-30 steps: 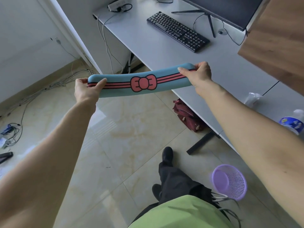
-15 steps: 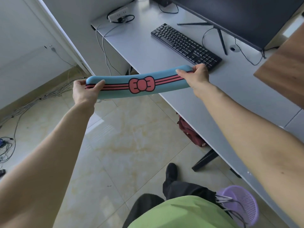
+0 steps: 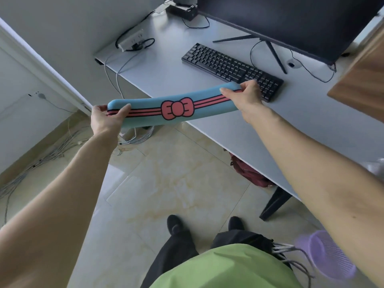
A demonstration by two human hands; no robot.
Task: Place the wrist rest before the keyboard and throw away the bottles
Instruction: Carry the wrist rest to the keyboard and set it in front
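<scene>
Above desk (image 3: 172, 73) edge, wrist rest (image 3: 172, 107) gripped by both hands' fingers, left hand (image 3: 106, 119), right hand (image 3: 245, 96), purple basket (image 3: 330, 258) contents unclear.

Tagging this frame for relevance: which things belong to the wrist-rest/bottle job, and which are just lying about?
Job:
- wrist rest, held at its ends by left hand and right hand
- keyboard
- desk
- purple basket, on the floor; likely the bin

Lying about:
- monitor
- power strip
- maroon bag under the desk
- floor cables

No bottle clearly visible.
</scene>
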